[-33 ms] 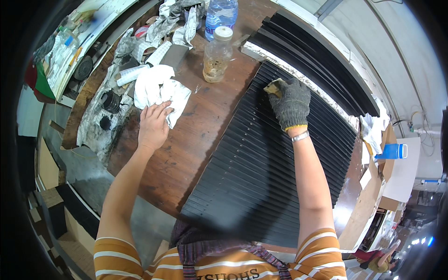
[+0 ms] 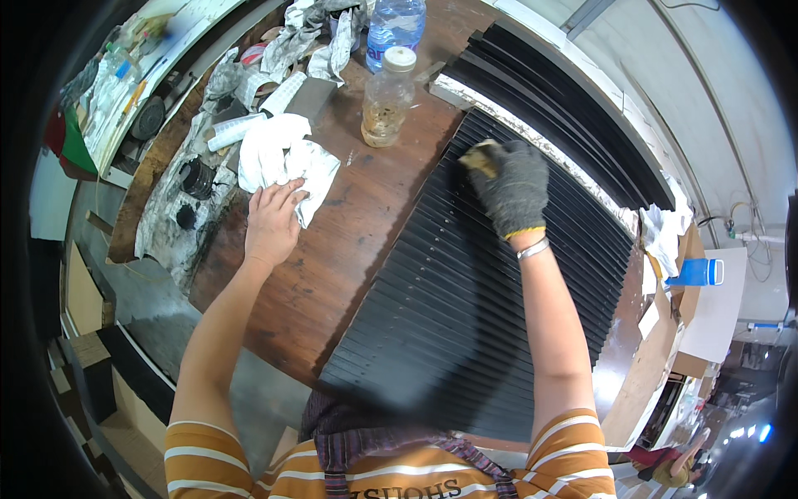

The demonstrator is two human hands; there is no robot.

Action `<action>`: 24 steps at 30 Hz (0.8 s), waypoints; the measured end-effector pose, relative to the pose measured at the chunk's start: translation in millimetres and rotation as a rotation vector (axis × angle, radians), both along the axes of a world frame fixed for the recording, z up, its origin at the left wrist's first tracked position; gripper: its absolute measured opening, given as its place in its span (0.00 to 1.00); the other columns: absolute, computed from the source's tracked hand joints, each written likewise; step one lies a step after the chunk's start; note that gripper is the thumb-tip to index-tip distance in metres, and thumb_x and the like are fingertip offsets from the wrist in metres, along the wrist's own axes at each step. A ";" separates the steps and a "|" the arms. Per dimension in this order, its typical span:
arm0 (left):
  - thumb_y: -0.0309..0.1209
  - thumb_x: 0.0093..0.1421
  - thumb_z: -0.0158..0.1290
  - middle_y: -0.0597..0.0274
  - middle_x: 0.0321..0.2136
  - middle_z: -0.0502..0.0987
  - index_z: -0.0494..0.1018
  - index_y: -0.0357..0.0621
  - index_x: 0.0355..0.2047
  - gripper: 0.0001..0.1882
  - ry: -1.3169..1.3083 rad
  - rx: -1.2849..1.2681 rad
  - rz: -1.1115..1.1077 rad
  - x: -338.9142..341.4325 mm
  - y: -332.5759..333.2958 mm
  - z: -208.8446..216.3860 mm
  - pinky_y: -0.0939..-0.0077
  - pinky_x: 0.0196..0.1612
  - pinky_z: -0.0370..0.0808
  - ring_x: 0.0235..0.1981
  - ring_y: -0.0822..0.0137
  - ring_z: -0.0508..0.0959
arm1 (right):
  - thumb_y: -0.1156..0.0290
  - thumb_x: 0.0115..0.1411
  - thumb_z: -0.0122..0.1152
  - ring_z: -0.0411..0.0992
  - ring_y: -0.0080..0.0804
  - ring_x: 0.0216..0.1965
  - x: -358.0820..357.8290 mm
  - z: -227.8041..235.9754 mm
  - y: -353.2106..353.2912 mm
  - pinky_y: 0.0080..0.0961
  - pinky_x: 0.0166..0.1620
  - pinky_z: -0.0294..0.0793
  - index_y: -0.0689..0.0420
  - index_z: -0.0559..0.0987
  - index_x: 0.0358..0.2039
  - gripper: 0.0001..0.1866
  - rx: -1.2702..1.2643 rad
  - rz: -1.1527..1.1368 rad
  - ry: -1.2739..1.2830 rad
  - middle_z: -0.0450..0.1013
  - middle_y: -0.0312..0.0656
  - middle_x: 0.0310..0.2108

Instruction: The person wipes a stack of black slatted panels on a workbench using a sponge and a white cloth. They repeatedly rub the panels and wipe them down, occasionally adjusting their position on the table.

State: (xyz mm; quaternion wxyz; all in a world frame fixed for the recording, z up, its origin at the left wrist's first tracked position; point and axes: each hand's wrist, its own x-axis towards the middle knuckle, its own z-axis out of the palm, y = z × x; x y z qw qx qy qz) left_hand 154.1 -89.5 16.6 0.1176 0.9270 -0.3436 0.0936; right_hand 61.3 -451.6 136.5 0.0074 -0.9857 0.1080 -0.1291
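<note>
My right hand, in a dark grey knit glove with a yellow cuff edge, grips a yellowish-brown sponge-like pad. The pad is at the far left part of a row of black strips lying side by side like a ribbed panel; small light dots run along them. Left of the panel, my bare left hand lies with fingers stretched over the near edge of a crumpled white cloth.
A lidded jar with brownish contents and a water bottle stand beyond the panel. Black tins and stained rags clutter the left. A white-speckled bar divides the panel from more black strips.
My right hand has shifted slightly left with the pad, toward the strips' left ends. My left hand stays on the cloth.
</note>
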 end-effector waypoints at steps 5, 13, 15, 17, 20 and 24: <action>0.27 0.60 0.50 0.73 0.62 0.71 0.74 0.54 0.54 0.21 -0.005 -0.006 -0.010 0.0 0.9 -0.2 0.48 0.69 0.59 0.62 0.58 0.68 | 0.59 0.53 0.73 0.74 0.42 0.43 0.4 -8.5 13.9 0.41 0.48 0.73 0.49 0.83 0.37 0.13 0.014 0.360 0.007 0.76 0.42 0.37; 0.27 0.61 0.49 0.72 0.63 0.70 0.74 0.53 0.55 0.21 -0.014 0.008 -0.012 0.0 1.7 -1.6 0.48 0.69 0.59 0.62 0.58 0.67 | 0.58 0.53 0.74 0.74 0.42 0.41 -27.6 -6.7 25.5 0.40 0.48 0.73 0.46 0.85 0.41 0.15 0.116 0.481 -0.107 0.76 0.41 0.37; 0.27 0.61 0.49 0.73 0.62 0.70 0.74 0.53 0.55 0.21 0.006 0.014 -0.007 0.5 1.6 -1.2 0.48 0.69 0.59 0.62 0.58 0.68 | 0.59 0.53 0.74 0.74 0.40 0.42 -31.9 -11.5 23.5 0.40 0.47 0.73 0.46 0.85 0.40 0.15 0.137 0.380 0.003 0.75 0.40 0.37; 0.27 0.61 0.49 0.73 0.62 0.70 0.74 0.53 0.55 0.21 0.007 0.007 -0.006 1.0 1.3 -0.8 0.48 0.69 0.59 0.62 0.58 0.68 | 0.61 0.53 0.73 0.73 0.39 0.44 -34.9 -13.8 15.3 0.40 0.46 0.72 0.46 0.85 0.40 0.14 -0.017 0.098 -0.036 0.75 0.40 0.37; 0.27 0.61 0.49 0.74 0.62 0.70 0.74 0.54 0.55 0.21 -0.003 0.013 -0.001 0.4 1.0 -1.2 0.48 0.69 0.59 0.62 0.58 0.68 | 0.61 0.54 0.71 0.72 0.40 0.44 -38.2 -15.7 14.9 0.41 0.47 0.70 0.46 0.84 0.43 0.15 -0.076 0.056 -0.089 0.75 0.39 0.39; 0.27 0.61 0.49 0.74 0.63 0.70 0.74 0.54 0.55 0.21 0.009 0.012 0.000 0.5 0.9 -1.4 0.49 0.69 0.59 0.63 0.57 0.68 | 0.62 0.53 0.71 0.73 0.41 0.44 -40.4 -8.1 35.1 0.41 0.48 0.71 0.48 0.83 0.39 0.13 0.030 0.332 -0.046 0.74 0.40 0.38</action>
